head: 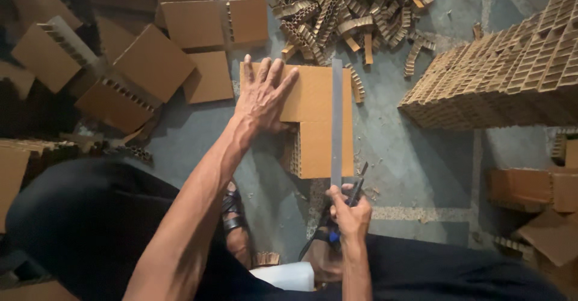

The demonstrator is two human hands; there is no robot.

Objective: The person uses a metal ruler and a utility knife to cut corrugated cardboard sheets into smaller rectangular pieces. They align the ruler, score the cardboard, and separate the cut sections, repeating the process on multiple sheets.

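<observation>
My left hand (pixel 263 94) lies flat with spread fingers on a thick honeycomb cardboard slab (pixel 318 133) that rests on the grey floor. A long grey metal straightedge (pixel 336 120) lies along the slab's right side, from top to bottom. My right hand (pixel 349 211) is shut on a dark utility knife (pixel 357 188) at the near end of the straightedge, its blade close to the slab's near edge. The left forearm reaches across from the lower left.
Several cut cardboard pieces (pixel 156 60) lie scattered at the left. A heap of narrow honeycomb offcuts (pixel 349 12) sits beyond the slab. A large stack of honeycomb blocks (pixel 512 72) stands at the right. My sandalled feet (pixel 238 223) are below, on bare concrete floor (pixel 415 162).
</observation>
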